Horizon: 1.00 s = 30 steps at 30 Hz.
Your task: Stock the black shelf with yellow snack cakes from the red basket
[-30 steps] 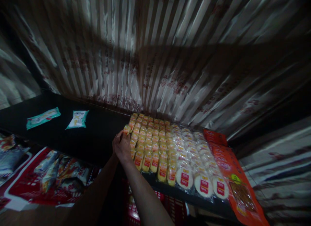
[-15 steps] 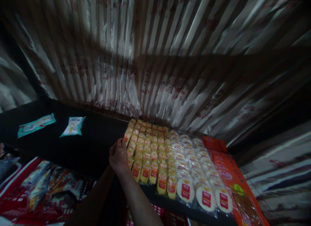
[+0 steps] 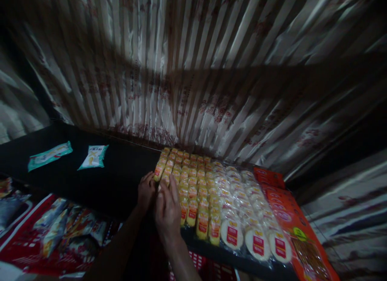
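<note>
Rows of small yellow packaged cakes [image 3: 192, 182] stand close together on a black shelf [image 3: 121, 180]. My left hand [image 3: 146, 192] rests at the left side of these rows, its fingertips against the outermost cakes. Over the front left part of the rows lies my right hand [image 3: 168, 210], with its fingers stretched forward and slightly apart, covering some of the cakes. Neither hand appears to grip anything. Right of the yellow cakes are rows of round white packaged cakes [image 3: 231, 234] with red labels.
Orange snack packs [image 3: 281, 206] lie at the right end of the shelf. Two teal-and-white packets [image 3: 50, 155] [image 3: 94, 156] lie on the left part. Below the front edge is a red basket [image 3: 27, 248] with several snack bags. A striped, wrinkled sheet [image 3: 187, 91] hangs behind.
My right hand has shifted right and onto the tops of the front left cakes. My left hand, earlier mostly behind it, now shows at the side of the rows.
</note>
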Tool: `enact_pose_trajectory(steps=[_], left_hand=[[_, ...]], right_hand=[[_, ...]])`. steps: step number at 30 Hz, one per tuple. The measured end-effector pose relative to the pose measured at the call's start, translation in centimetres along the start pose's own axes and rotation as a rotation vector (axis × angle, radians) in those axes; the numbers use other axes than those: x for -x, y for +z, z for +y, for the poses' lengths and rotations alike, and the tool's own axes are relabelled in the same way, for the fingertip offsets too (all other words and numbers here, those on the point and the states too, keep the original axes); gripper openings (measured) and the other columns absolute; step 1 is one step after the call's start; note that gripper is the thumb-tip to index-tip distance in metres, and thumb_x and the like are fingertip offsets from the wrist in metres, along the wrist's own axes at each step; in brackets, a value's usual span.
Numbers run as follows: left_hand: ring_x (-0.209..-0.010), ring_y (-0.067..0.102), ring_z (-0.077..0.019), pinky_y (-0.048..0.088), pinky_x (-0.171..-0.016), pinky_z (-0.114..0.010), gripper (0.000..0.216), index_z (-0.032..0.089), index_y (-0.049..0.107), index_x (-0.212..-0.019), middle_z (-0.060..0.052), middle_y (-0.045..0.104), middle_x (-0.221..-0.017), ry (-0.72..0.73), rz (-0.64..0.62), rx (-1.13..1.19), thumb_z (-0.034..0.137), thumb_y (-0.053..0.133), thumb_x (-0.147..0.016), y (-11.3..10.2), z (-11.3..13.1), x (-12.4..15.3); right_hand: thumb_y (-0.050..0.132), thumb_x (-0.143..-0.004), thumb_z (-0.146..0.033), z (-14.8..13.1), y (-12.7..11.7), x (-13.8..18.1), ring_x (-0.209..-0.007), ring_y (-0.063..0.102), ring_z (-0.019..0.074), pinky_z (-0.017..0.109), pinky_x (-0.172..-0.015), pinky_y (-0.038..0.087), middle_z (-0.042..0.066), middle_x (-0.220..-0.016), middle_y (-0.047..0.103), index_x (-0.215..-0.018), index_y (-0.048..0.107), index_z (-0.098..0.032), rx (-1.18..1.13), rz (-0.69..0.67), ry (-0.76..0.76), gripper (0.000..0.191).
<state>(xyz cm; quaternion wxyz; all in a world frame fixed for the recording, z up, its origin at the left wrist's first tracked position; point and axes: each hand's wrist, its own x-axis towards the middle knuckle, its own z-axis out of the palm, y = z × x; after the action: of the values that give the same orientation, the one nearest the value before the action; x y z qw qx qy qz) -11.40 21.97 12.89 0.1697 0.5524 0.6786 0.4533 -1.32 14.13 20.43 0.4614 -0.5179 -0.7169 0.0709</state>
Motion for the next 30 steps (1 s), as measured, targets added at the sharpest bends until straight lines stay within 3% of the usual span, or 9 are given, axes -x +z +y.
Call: enact_pose_trajectory(steps=[4, 11, 21, 30], left_hand=[[-0.109, 0.057, -0.0194, 0.042, -0.1, -0.035, 0.029, 0.017, 0.067, -0.101, -0.008, 0.065, -0.114, 0.015, 0.017, -0.046, 0.014, 0.044, -0.083, 0.2, -0.7, -0.4], [-0.097, 0.06, -0.0199, 0.049, -0.085, -0.032, 0.023, 0.017, 0.064, -0.098, -0.009, 0.066, -0.101, -0.02, -0.039, -0.061, 0.019, 0.047, -0.083, 0.2, 0.1, -1.0], [-0.092, 0.06, -0.0184, 0.048, -0.084, -0.033, 0.021, 0.016, 0.062, -0.099, -0.007, 0.065, -0.1, -0.057, 0.007, -0.018, 0.019, 0.051, -0.081, 0.8, -0.4, -1.2], [-0.091, 0.06, -0.0189, 0.047, -0.085, -0.034, 0.017, 0.017, 0.062, -0.093, -0.007, 0.065, -0.096, -0.056, -0.001, -0.02, 0.021, 0.05, -0.081, 0.9, 0.0, -1.4]], right_hand=[[0.037, -0.092, -0.022, 3.5, -2.8, 3.1, -0.139, 0.022, 0.0274, 0.055, -0.105, 0.034, 0.014, -0.146, 0.035, -0.119, 0.057, -0.015, 0.203, 0.082, -0.013, 0.035], [0.039, -0.091, -0.027, 7.9, -6.2, 5.9, -0.141, 0.011, 0.0327, 0.061, -0.105, 0.026, 0.01, -0.151, 0.025, -0.128, 0.05, -0.019, 0.476, 0.162, 0.018, 0.039], [0.036, -0.094, -0.036, 9.7, -5.6, 7.0, -0.139, 0.019, 0.032, 0.056, -0.104, 0.028, 0.017, -0.143, 0.039, -0.123, 0.054, -0.012, 0.593, 0.139, -0.005, 0.042], [0.036, -0.094, -0.036, 10.2, -5.6, 7.4, -0.138, 0.021, 0.0328, 0.055, -0.104, 0.028, 0.019, -0.142, 0.038, -0.122, 0.053, -0.011, 0.627, 0.127, -0.02, 0.042]])
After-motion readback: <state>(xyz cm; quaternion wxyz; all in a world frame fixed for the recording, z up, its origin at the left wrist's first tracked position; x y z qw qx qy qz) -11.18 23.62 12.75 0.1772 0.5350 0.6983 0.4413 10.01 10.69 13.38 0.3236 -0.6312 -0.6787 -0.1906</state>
